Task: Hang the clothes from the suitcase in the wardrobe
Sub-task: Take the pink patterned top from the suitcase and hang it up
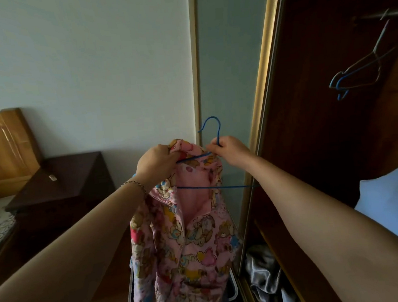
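A pink shirt (183, 242) printed with cartoon bears hangs in front of me, its collar held up. My left hand (157, 163) grips the collar and the left arm of a blue wire hanger (216, 187). My right hand (230, 149) pinches the hanger's neck just below its hook. The hanger's bottom bar crosses inside the open neck of the shirt. The dark wooden wardrobe (328, 116) stands open at the right, with a rail (380, 15) high up. The suitcase (231, 289) is mostly hidden behind the shirt.
Several bare wire hangers (353, 72) hang from the rail. Grey fabric (262, 272) lies at the wardrobe's bottom, a light blue cloth (392, 202) at its right. A dark nightstand (60, 183) and a wooden headboard (2, 147) stand at the left.
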Motion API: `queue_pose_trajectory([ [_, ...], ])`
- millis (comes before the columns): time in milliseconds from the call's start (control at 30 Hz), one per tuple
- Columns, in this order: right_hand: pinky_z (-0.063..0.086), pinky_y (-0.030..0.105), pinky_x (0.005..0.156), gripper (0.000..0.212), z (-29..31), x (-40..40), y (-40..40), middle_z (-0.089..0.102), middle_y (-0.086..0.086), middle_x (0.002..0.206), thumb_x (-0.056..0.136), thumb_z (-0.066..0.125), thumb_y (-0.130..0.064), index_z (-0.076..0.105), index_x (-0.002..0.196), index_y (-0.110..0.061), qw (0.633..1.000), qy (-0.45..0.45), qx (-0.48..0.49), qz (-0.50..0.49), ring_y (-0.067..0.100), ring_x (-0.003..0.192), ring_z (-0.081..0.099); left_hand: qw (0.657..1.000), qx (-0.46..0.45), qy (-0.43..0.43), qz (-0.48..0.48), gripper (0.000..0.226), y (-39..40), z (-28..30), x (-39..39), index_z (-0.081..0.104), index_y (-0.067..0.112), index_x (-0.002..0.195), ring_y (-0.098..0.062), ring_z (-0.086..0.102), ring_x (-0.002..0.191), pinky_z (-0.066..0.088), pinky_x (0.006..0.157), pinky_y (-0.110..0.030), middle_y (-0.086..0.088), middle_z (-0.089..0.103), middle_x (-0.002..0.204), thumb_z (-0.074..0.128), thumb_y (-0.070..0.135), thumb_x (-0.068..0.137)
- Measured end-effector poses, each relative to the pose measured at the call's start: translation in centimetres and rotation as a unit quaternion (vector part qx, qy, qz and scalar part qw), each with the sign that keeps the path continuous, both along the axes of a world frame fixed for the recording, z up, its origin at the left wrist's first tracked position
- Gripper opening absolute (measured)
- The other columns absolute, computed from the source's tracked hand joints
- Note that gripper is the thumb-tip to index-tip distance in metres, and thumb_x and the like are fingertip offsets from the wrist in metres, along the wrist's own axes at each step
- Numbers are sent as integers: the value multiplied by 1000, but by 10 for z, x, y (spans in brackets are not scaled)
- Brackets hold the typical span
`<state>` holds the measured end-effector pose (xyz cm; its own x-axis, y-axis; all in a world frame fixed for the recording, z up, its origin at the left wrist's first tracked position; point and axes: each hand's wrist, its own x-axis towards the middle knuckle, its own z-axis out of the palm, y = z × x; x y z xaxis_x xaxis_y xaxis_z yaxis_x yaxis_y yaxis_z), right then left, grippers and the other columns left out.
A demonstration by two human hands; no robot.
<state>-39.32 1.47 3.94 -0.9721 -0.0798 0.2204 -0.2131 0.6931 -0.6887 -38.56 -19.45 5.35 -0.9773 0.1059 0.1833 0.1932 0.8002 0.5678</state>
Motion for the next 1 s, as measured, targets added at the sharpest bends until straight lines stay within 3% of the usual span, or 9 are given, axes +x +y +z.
queue_pose_trajectory([
  [100, 47, 39, 68, 43, -10, 1, -17, 55, 12, 65, 92, 54, -40, 58, 75, 0, 999, -7, -8, 36, 33, 69, 61, 999, 47, -4, 0, 38, 8, 1, 2, 59, 5, 73, -30, 56, 66, 36, 54, -32, -9, 57, 65, 52, 38, 90],
  [233, 49, 30, 76, 11, -17, 4, -25, 66, -10, 80, 91, 61, -30, 61, 100, -23, 994, -19, -70, 76, 10, 77, 65, 997, 71, -12, -12, 44, 11, 2, 3, 55, 5, 66, -24, 51, 56, 37, 52, -30, -7, 54, 59, 49, 40, 92],
  [400, 49, 39, 82, 20, -19, 0, -31, 72, -4, 89, 94, 56, -33, 73, 98, -25, 997, -4, -4, 78, 14, 87, 65, 987, 141, -1, -75, 16, 11, -5, 7, 71, 30, 80, -13, 68, 81, 55, 71, -31, 7, 72, 78, 61, 40, 87],
  [467, 49, 36, 83, 21, -15, -2, -24, 71, -8, 96, 95, 54, -35, 72, 101, -27, 998, 8, 6, 59, 12, 91, 65, 991, 97, 3, -95, 7, -1, -7, 13, 65, 41, 83, 5, 64, 77, 48, 67, -14, 24, 67, 73, 69, 46, 81],
  [567, 50, 40, 90, 21, -13, -4, -6, 72, -4, 106, 94, 55, -35, 71, 105, -27, 1000, 9, -7, 20, 16, 98, 66, 991, -102, 28, -88, 63, -37, -18, 10, 50, 39, 123, -8, 60, 100, 48, 88, -32, 19, 62, 106, 62, 72, 70],
  [600, 50, 42, 91, 20, -13, -5, -1, 72, -3, 106, 94, 55, -34, 71, 104, -27, 1000, 8, -19, 3, 17, 99, 66, 985, -148, 32, -82, 66, -48, -22, 6, 47, 34, 127, -14, 59, 105, 47, 90, -35, 12, 61, 112, 58, 71, 75],
  [733, 50, 42, 92, 20, -12, -2, -8, 72, -2, 101, 93, 57, -35, 72, 99, -24, 998, -2, -59, 7, 18, 96, 66, 975, -198, 45, -87, 29, -49, -31, 4, 58, 22, 110, -28, 60, 104, 46, 81, -34, -2, 66, 110, 44, 43, 97],
  [833, 51, 45, 87, 22, -15, -2, -25, 71, 0, 92, 93, 57, -34, 71, 96, -16, 998, -10, -53, 28, 18, 89, 66, 971, -208, 54, -103, 27, -27, -23, 9, 61, 24, 114, -26, 60, 105, 43, 79, -30, 1, 66, 113, 39, 34, 100],
  [1000, 51, 45, 88, 28, -20, 1, -29, 71, 6, 100, 93, 54, -33, 69, 104, -13, 997, -19, -73, 28, 21, 94, 65, 966, -227, 87, -89, 25, -7, -21, 9, 57, 21, 116, -27, 64, 97, 50, 74, -34, -3, 68, 108, 45, 22, 94],
])
